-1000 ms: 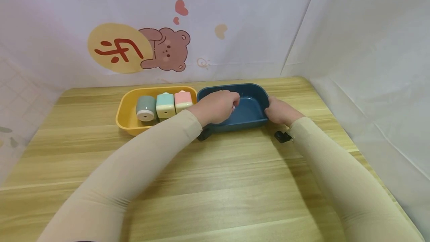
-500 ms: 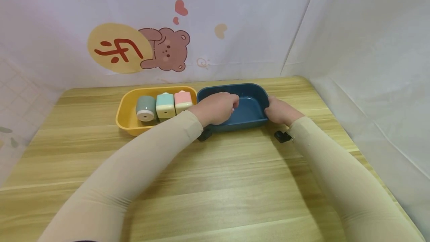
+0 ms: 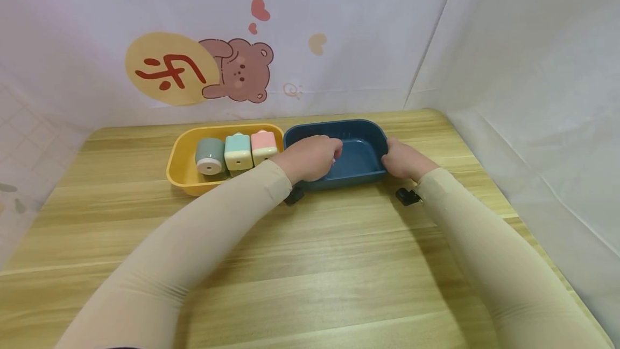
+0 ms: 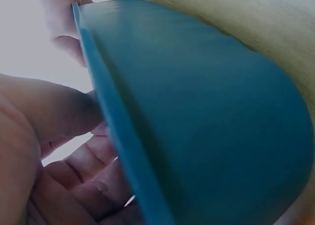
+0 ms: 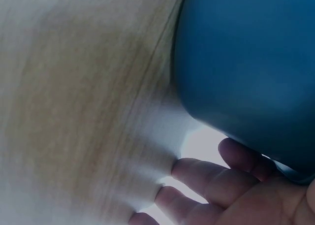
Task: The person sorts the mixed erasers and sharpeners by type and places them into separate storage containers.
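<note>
My left hand [image 3: 312,158] reaches over the front rim into the dark blue plastic basin [image 3: 360,158], fingers bent. In the left wrist view, thumb and fingertips of the left hand [image 4: 54,136] pass behind the rim of the basin [image 4: 187,97], which hides whether they hold anything. At the right end of the basin, my right hand [image 3: 407,160] grips the rim. Several fingers of the right hand [image 5: 226,195] show below the corner of the basin [image 5: 241,62] in the right wrist view. The basin stands on the wooden table [image 3: 300,263].
A yellow basin [image 3: 180,158] touches the blue one on its left. In it lie a grey-and-white cylinder [image 3: 210,155], a mint-and-cream block [image 3: 238,152] and a pink-and-cream block [image 3: 263,144]. A printed cloth [image 3: 358,31] hangs behind the table; pale cloth [image 3: 542,96] hangs on the right.
My left hand has shifted slightly left and down over the blue basin. The right hand and both basins stay in place.
</note>
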`<action>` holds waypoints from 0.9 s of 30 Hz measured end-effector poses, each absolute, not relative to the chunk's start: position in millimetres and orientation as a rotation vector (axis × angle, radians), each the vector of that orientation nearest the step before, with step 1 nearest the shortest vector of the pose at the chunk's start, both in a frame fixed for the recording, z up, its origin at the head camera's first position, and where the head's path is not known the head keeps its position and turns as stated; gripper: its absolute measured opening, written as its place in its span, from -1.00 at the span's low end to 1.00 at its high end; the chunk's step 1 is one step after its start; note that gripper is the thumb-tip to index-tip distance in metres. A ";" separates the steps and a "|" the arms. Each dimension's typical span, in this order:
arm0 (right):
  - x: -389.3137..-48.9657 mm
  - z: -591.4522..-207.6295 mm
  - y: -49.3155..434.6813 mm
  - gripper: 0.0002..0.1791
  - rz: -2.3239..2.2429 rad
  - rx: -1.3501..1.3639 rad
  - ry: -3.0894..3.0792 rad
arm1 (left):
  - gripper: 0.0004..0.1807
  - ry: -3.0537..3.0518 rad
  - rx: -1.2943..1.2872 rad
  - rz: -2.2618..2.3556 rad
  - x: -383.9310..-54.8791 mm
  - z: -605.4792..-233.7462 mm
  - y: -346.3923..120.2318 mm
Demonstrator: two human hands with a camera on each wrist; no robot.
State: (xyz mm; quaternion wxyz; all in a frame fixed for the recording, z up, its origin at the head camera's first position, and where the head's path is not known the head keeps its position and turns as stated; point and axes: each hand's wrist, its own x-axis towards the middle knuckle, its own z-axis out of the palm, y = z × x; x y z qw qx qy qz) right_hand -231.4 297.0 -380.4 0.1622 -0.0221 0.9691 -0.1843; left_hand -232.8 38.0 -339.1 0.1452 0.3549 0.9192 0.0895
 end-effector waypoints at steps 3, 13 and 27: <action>-230.8 -379.3 296.4 -0.36 -0.530 -0.061 2.761 | -0.69 2.643 1.025 0.260 -232.2 -340.3 38.2; -230.3 -378.6 296.5 -0.36 -0.520 -0.062 2.761 | -0.72 2.651 1.011 0.249 -233.1 -347.1 38.3; -230.1 -376.2 295.0 -0.34 -0.519 -0.051 2.757 | -0.71 2.642 0.984 0.235 -233.5 -346.7 39.1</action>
